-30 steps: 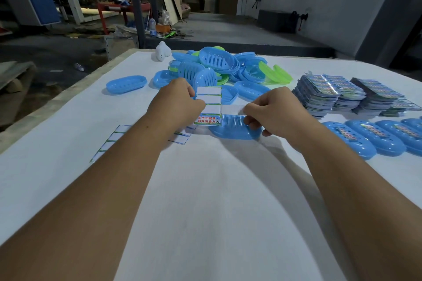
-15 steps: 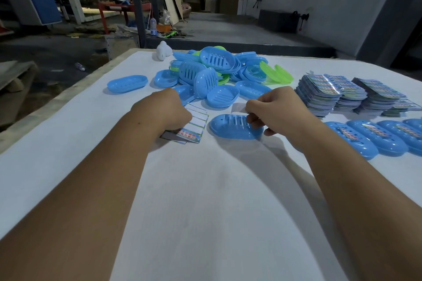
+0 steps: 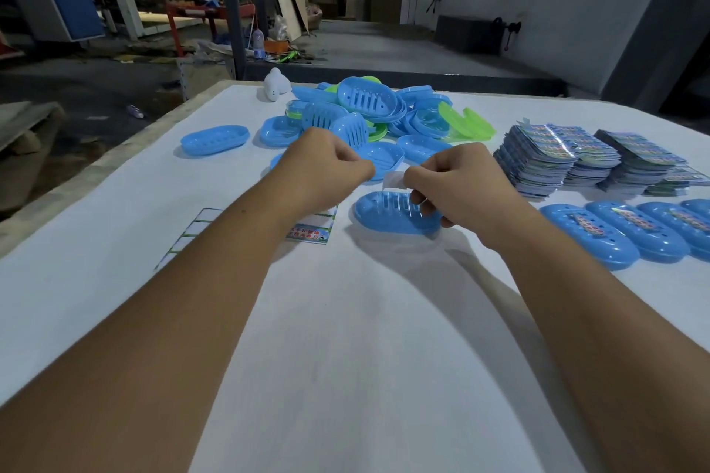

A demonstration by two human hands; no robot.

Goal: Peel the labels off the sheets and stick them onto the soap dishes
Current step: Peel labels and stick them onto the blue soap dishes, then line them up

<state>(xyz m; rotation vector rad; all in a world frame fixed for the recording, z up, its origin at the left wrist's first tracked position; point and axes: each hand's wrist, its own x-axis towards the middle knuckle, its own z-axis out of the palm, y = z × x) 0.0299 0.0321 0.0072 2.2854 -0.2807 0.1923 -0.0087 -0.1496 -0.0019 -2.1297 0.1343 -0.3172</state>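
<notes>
A blue soap dish (image 3: pixel 388 215) lies upside down on the white table (image 3: pixel 345 319) in front of me. My right hand (image 3: pixel 457 190) is just above its right end and pinches a peeled label (image 3: pixel 392 180), white back towards me. My left hand (image 3: pixel 326 165) hovers left of the label with fingers curled and nothing visibly in it; its fingertips are close to the label's left edge. A label sheet (image 3: pixel 313 230) with one printed label left on it lies flat on the table under my left wrist.
A heap of blue and green soap dishes (image 3: pixel 369 115) sits at the back, with a lone blue dish (image 3: pixel 215 139) to its left. Stacks of label sheets (image 3: pixel 557 161) stand at right. Labelled dishes (image 3: pixel 611 236) line the right edge. An emptied sheet (image 3: pixel 192 232) lies left.
My left hand put the label sheet down on the table, then rose and moved right towards the label. My right hand stayed over the dish holding the peeled label.
</notes>
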